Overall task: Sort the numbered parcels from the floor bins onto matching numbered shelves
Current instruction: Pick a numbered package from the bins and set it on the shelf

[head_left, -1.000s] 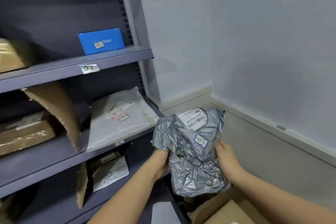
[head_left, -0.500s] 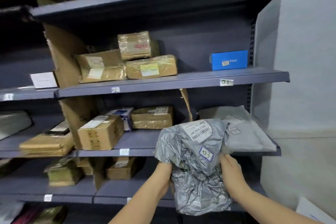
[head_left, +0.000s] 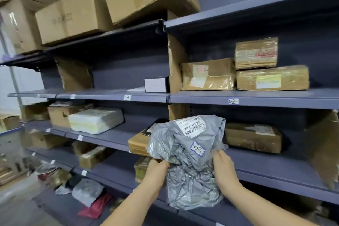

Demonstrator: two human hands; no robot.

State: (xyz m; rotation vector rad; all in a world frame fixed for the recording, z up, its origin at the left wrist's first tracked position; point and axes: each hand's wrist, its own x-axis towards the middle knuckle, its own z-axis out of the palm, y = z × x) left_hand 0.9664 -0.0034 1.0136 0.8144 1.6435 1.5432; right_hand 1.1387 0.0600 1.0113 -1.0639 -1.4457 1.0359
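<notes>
Head view: both hands [head_left: 190,170] grip grey parcel [head_left: 189,167] before stocked shelves [head_left: 256,98].

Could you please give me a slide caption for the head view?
Both hands hold grey parcel 03 before shelves tagged 3 and 02.

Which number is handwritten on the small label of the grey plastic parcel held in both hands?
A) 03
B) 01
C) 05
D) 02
A: the small handwritten label on the crumpled grey plastic parcel, held between the left hand and the right hand, reads 03.
</notes>
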